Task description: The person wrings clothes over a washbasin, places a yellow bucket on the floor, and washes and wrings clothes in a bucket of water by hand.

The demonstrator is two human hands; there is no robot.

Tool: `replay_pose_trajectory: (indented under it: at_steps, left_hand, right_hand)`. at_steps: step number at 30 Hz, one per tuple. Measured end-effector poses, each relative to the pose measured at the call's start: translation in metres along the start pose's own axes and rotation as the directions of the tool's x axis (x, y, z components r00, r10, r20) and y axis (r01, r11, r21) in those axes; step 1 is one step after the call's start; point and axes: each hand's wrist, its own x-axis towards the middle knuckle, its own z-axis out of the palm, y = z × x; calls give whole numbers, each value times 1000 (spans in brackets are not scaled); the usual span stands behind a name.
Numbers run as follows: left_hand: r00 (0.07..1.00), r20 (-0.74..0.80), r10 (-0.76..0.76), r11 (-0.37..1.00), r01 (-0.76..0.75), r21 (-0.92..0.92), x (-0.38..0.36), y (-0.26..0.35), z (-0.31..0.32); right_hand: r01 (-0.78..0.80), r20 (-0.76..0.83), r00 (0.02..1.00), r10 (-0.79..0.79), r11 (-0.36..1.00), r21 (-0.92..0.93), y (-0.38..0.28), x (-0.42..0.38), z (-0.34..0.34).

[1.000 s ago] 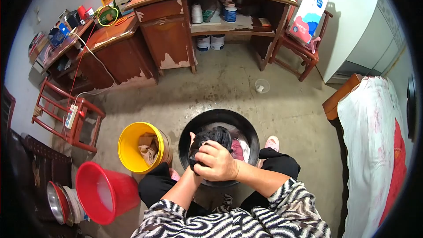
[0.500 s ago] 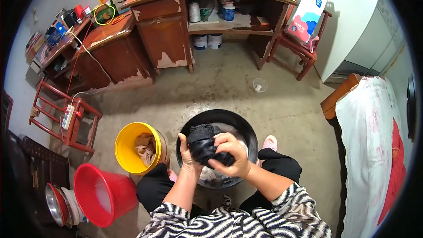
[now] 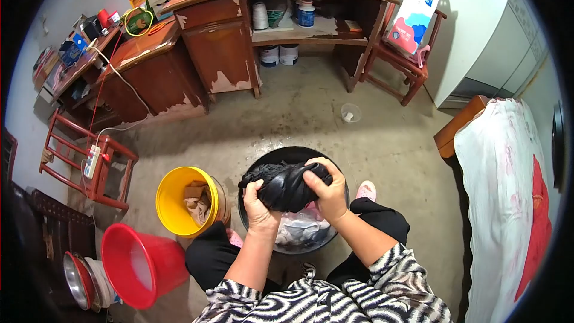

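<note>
A wet, shiny black garment [image 3: 287, 186] is bunched and twisted between my two hands, above a black basin [image 3: 323, 243]. My left hand [image 3: 262, 208] is closed around its left end, thumb on top. Its right end is gripped by my right hand [image 3: 327, 188], with the fingers curled over the cloth. Below, pale wet laundry [image 3: 302, 227] lies in water in the basin, with a bit of pink showing. The garment hides much of the basin's inside, and its exact kind cannot be made out.
Left of the basin stands a yellow bucket [image 3: 164, 206] with tan cloth [image 3: 197, 203] inside. A red bucket [image 3: 161, 266] is nearer me, beside stacked bowls [image 3: 76, 281]. A small clear tub [image 3: 353, 113] sits on the floor ahead. A bed [image 3: 496, 203] is at the right.
The black garment has gone from a compact ball to a longer, twisted bundle. My right hand has moved slightly up and right, farther from my left, uncovering more laundry in the basin.
</note>
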Motion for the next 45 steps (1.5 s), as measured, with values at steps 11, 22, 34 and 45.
replay_pose_trajectory:
  at_steps: [11, 22, 34, 45]
  left_hand:
    - [836, 416, 357, 773, -514, 370, -16, 8, 31]
    - [351, 936, 27, 196, -920, 340, -18, 8, 42]
    - [149, 961, -233, 89, -981, 174, -30, -1, 24]
    - [-44, 891, -452, 161, -986, 33, -37, -12, 17]
  right_hand:
    - [-596, 211, 763, 610, 540, 594, 12, 15, -1]
    - [-795, 297, 551, 780, 383, 470, 17, -8, 1]
    - [-648, 682, 564, 466, 762, 16, 103, -26, -23]
    - [-484, 716, 359, 598, 776, -405, 105, -4, -10]
